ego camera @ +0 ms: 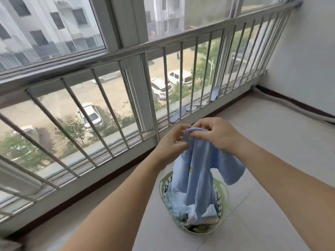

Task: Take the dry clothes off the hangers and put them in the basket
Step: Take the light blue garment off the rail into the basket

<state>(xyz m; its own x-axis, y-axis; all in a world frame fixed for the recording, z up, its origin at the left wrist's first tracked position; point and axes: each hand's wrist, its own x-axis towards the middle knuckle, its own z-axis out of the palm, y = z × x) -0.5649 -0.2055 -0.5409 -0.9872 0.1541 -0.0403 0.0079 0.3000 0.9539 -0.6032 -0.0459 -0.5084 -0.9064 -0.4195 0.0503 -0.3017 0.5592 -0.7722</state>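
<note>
Lower centre of frame: one light-blue shirt (201,171), top edge pinched by left hand (172,140) and right hand (215,134), hem hanging into one green basket (162,185) on tiled floor (272,178). Three white cars (90,114) beyond railing (108,58).

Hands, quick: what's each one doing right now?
Left hand: pinching the top of the blue shirt.
Right hand: also pinching the shirt's top, above the basket.
</note>
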